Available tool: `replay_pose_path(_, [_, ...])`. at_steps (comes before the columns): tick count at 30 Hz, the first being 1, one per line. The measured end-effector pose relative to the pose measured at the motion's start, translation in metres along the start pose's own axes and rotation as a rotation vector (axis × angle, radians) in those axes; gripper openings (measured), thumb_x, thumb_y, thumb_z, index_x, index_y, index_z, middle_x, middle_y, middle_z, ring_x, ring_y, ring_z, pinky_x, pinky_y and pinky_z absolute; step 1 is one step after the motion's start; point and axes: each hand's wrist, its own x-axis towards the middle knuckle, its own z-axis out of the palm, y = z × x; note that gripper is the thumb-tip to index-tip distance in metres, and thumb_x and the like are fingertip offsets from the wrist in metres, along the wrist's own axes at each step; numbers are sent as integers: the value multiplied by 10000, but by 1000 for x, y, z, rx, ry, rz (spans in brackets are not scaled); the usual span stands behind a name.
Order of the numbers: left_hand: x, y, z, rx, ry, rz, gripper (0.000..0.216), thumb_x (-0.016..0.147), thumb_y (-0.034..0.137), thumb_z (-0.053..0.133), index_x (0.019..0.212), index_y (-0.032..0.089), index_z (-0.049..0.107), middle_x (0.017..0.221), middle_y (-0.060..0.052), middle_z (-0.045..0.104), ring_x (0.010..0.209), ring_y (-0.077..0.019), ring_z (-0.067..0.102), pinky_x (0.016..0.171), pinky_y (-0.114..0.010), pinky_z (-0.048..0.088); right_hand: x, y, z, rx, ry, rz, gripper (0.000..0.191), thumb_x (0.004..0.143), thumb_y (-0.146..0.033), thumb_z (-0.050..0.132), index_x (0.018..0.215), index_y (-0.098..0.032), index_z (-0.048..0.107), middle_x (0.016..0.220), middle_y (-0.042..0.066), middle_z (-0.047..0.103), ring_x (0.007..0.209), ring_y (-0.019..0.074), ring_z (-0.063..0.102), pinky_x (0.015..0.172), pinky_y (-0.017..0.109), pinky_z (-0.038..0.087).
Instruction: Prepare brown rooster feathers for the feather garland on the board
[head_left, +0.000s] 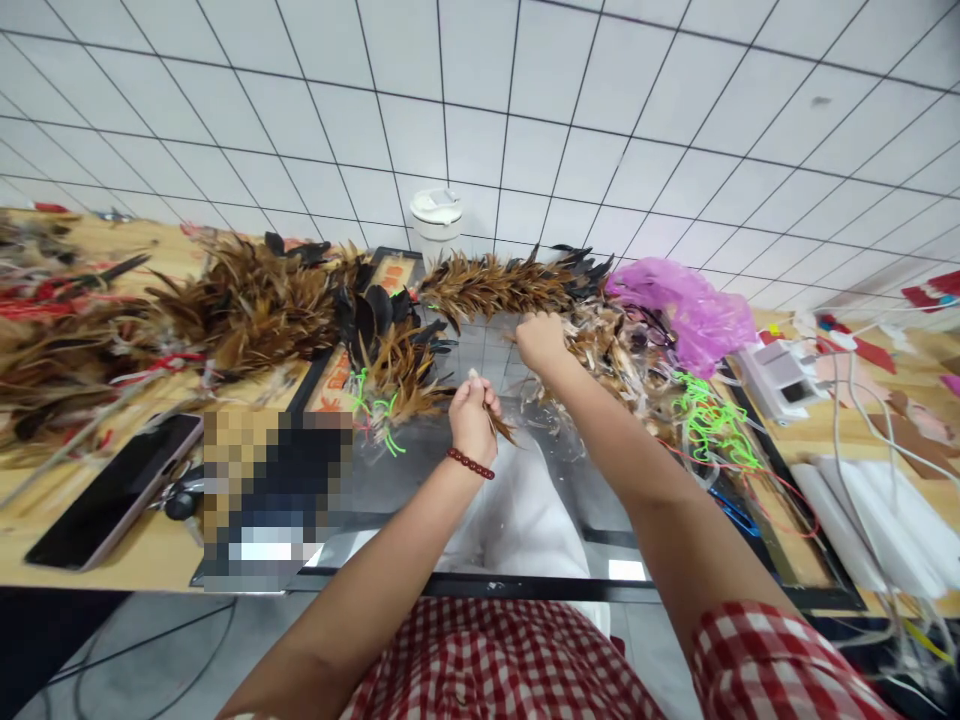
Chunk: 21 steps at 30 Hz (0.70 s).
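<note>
My left hand [473, 418], with a dark red bead bracelet [471, 464] at the wrist, is closed on a small brown feather [504, 430] whose tip sticks out toward my right side. Farther off, my right hand [541, 342] has its fingers curled at the left edge of a heap of loose brown and cream feathers [611, 345]; whatever they pinch is hidden. Just behind it lies a long feather trim [495, 285], brown with black ends. Left of my hands sits a bunch of brown and black feathers [405, 355] with green ties.
A dark-framed glass panel [390, 500] covers the work area. Pink plastic bag [682, 305], green strings [709, 415] and a white charger [780, 378] lie to the right. A phone [116, 490] and more feathers [255, 310] are left. A lidded white cup [437, 222] stands behind.
</note>
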Motion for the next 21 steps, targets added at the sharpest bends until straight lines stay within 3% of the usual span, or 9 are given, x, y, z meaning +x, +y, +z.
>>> replay_pose_path(3, [1, 3, 1, 1, 11, -6, 288, 829, 377, 627, 690, 164, 492, 486, 71, 398, 414, -39, 381, 439, -166, 309, -21, 11, -3, 46, -4, -176, 271, 861, -188, 486, 997, -122, 712, 1048, 175, 656, 1006, 259, 560, 831, 358, 330])
replay_pose_path(6, [2, 3, 1, 10, 6, 0, 298, 825, 392, 628, 688, 166, 490, 489, 70, 396, 413, -39, 380, 437, -166, 309, -67, 36, -5, 97, 85, -430, 288, 911, -242, 443, 985, -203, 718, 1055, 107, 657, 998, 238, 534, 832, 354, 308])
replay_pose_path(8, [1, 1, 2, 23, 1, 8, 299, 824, 392, 630, 684, 166, 493, 489, 68, 399, 413, -39, 381, 435, -166, 307, -99, 56, 0, 115, 136, -466, 324, 917, -201, 426, 1117, -236, 678, 1130, 90, 641, 1003, 229, 530, 822, 354, 310])
replay_pose_path(10, [0, 0, 2, 34, -7, 22, 291, 823, 381, 632, 679, 165, 500, 489, 64, 405, 415, -38, 381, 435, -164, 307, -123, 73, 8, 168, 229, -334, 389, 907, -154, 419, 1239, -230, 608, 1194, 93, 621, 1021, 223, 536, 827, 351, 325])
replay_pose_path(13, [-1, -2, 3, 44, -24, 46, 270, 827, 353, 630, 677, 161, 513, 486, 62, 416, 418, -36, 380, 436, -160, 311, -143, 82, 20, 305, 336, -61, 324, 911, -205, 437, 1153, -176, 650, 1108, 108, 647, 974, 213, 570, 813, 328, 373])
replay_pose_path(17, [-2, -3, 4, 69, -31, 59, 266, 819, 348, 637, 671, 159, 523, 475, 64, 414, 417, -36, 381, 430, -158, 305, -146, 50, 29, 437, 260, 56, 255, 898, -348, 494, 887, -197, 698, 862, 59, 665, 824, 183, 592, 738, 285, 403])
replay_pose_path(21, [-2, -4, 4, 86, -39, 85, 257, 825, 329, 631, 660, 158, 533, 475, 59, 417, 418, -41, 387, 428, -159, 307, -140, 17, 38, 383, 203, 167, 255, 841, -397, 551, 799, -182, 682, 876, 89, 647, 847, 210, 576, 739, 302, 395])
